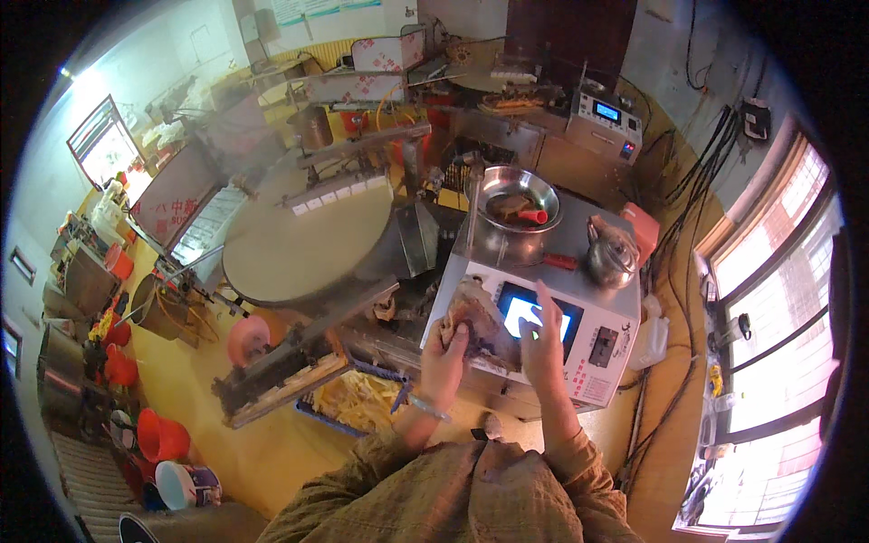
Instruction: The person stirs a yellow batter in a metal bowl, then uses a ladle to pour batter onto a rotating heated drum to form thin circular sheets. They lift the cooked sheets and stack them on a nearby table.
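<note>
My left hand [443, 364] is closed round a crumpled, stained brownish cloth [477, 312], its thumb pressed on the folds. The cloth lies over the left part of a white control box's front panel. My right hand [543, 355] is in front of the lit screen [520, 320] on that panel, its fingers stretched and holding nothing. Whether a fingertip touches the glass, I cannot tell. To the right of the screen is a black switch [604, 346] on the control box [593, 385].
A steel basin [548, 195] with a red-handled tool and a metal kettle [613, 258] stand on the box top. At left is a large round griddle plate [299, 244] with a bar over it. A blue crate [312, 418] holds yellowish sheets. Cables [692, 226] run along the right wall.
</note>
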A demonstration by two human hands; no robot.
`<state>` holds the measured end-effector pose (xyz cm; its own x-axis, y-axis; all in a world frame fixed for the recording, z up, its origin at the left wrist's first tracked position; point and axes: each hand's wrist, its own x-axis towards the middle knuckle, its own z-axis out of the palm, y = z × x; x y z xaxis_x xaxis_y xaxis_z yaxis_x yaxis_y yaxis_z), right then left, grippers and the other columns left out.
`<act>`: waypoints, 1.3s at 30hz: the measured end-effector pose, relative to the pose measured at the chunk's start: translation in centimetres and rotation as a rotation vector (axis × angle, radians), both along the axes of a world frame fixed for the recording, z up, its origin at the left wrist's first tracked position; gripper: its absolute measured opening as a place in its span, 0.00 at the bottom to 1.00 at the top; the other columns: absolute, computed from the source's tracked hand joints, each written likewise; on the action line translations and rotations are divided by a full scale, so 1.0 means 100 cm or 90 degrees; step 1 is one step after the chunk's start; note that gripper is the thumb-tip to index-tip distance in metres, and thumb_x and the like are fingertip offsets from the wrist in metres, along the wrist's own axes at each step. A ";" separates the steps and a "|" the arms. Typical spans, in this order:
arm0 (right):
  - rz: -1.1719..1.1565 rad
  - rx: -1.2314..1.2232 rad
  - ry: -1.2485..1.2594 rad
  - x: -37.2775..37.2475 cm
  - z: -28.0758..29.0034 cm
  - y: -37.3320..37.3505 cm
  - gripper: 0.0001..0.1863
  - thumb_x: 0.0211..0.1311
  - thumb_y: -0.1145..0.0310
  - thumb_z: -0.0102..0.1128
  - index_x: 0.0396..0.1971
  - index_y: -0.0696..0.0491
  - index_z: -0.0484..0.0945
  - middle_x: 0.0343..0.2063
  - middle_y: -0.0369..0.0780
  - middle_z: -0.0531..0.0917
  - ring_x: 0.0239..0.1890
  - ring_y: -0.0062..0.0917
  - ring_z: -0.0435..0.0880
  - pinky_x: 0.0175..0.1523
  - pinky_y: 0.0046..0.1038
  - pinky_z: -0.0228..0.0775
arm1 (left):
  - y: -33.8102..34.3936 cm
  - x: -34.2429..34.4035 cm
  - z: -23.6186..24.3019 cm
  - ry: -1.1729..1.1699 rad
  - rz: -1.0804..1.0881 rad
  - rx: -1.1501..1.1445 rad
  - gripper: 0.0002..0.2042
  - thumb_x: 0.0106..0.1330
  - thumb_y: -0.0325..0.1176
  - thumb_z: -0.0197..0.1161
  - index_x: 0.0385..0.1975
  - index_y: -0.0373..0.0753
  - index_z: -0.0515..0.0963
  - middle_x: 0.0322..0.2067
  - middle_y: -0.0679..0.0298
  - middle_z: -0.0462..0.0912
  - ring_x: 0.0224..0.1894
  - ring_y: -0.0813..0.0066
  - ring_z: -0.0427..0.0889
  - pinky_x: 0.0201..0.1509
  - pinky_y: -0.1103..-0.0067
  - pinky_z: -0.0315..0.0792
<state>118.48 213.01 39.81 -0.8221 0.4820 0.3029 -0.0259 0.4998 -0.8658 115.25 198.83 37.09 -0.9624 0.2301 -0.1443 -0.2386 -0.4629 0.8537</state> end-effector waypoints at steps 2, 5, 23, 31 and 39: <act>0.061 0.255 0.026 0.003 0.005 -0.011 0.34 0.49 0.84 0.46 0.61 0.51 0.59 0.53 0.48 0.67 0.52 0.39 0.71 0.54 0.32 0.65 | 0.004 0.003 0.009 0.021 0.002 0.058 0.07 0.67 0.31 0.51 0.42 0.40 0.68 0.36 0.68 0.75 0.40 0.84 0.74 0.41 0.86 0.70; 0.117 0.291 -0.019 0.006 0.012 -0.027 0.36 0.48 0.83 0.46 0.62 0.47 0.57 0.57 0.59 0.60 0.55 0.53 0.65 0.57 0.41 0.62 | 0.000 0.006 0.019 -0.017 -0.064 0.142 0.10 0.69 0.36 0.48 0.46 0.42 0.67 0.43 0.66 0.73 0.44 0.80 0.74 0.44 0.82 0.70; 0.212 0.290 -0.019 0.016 -0.022 -0.053 0.29 0.49 0.79 0.51 0.53 0.36 0.70 0.61 0.53 0.54 0.56 0.50 0.64 0.59 0.39 0.60 | -0.011 0.004 0.012 -0.148 -0.159 0.377 0.22 0.68 0.43 0.45 0.57 0.37 0.63 0.54 0.61 0.69 0.56 0.66 0.68 0.60 0.69 0.61; 0.400 0.017 -0.034 0.023 -0.036 -0.046 0.30 0.48 0.86 0.50 0.52 0.43 0.73 0.62 0.49 0.54 0.64 0.44 0.54 0.64 0.33 0.52 | -0.004 0.003 0.033 -0.177 -0.050 0.364 0.17 0.67 0.46 0.45 0.49 0.44 0.70 0.42 0.66 0.75 0.41 0.72 0.74 0.46 0.73 0.69; 0.450 -0.978 -0.196 0.055 -0.028 0.003 0.31 0.56 0.81 0.45 0.62 0.50 0.56 0.63 0.45 0.54 0.61 0.40 0.61 0.60 0.39 0.61 | -0.001 -0.013 0.014 -0.201 -0.002 0.368 0.20 0.62 0.52 0.47 0.39 0.43 0.73 0.31 0.68 0.77 0.21 0.74 0.72 0.17 0.78 0.64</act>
